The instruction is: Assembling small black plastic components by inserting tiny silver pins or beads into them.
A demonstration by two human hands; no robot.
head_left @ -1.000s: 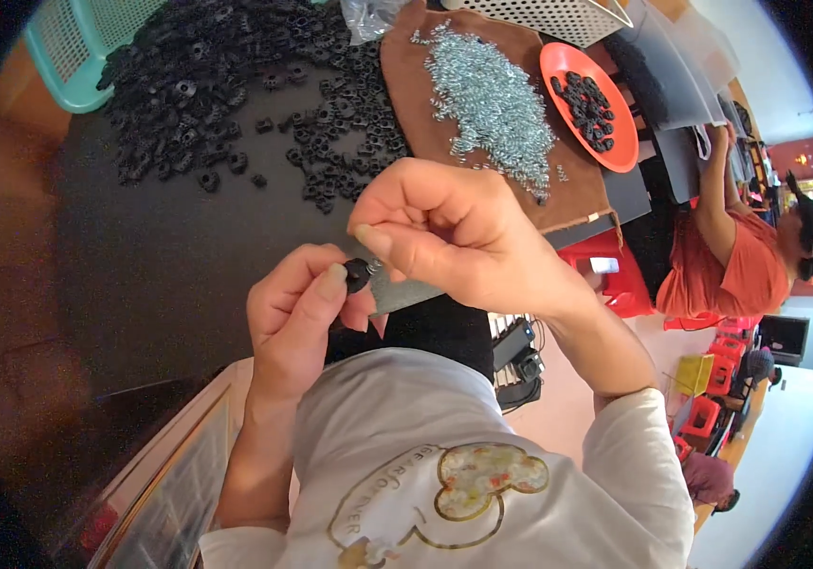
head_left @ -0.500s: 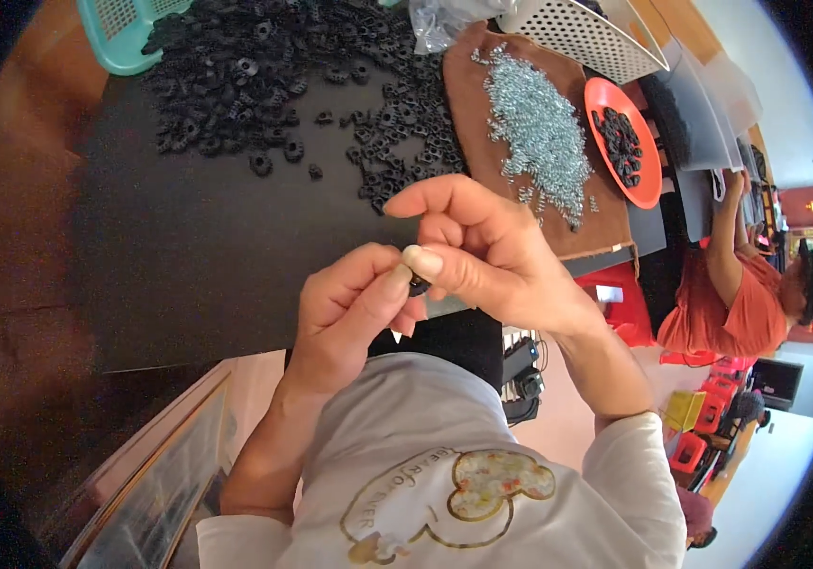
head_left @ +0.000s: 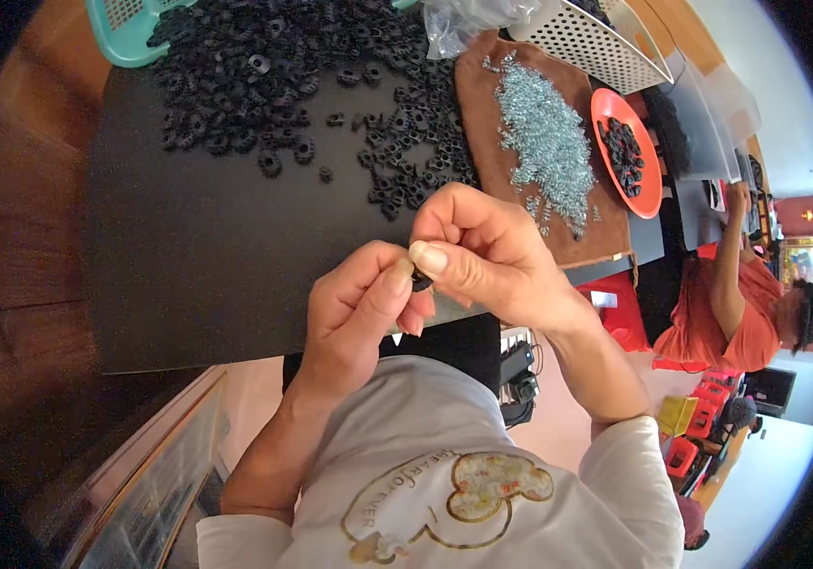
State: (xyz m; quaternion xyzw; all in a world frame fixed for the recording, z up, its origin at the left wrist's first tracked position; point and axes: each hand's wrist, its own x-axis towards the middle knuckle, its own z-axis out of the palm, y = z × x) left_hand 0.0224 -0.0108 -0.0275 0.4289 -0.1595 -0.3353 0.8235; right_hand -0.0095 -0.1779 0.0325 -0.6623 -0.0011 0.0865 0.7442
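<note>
My left hand [head_left: 361,302] pinches a small round black plastic part [head_left: 420,281] between thumb and fingers, just over the table's near edge. Against the same part presses the thumb of my right hand [head_left: 482,251], its index finger curled in close beside it. Most of the part is hidden by my fingertips. Beyond my hands lie loose black plastic parts [head_left: 406,142], with a larger heap of black ring-like parts [head_left: 236,76] further left. Small silvery metal springs [head_left: 544,133] are piled on a brown cloth [head_left: 605,232] at the right.
An orange-red plate [head_left: 650,190] holds more black pieces. Behind are a white perforated basket [head_left: 605,47], a clear plastic bag [head_left: 468,24] and a teal basket [head_left: 112,43] at far left. Another person in an orange top [head_left: 710,303] sits to the right.
My right index finger has curled in from its raised, extended position towards the thumb. The black part stays between both hands. The view has shifted slightly.
</note>
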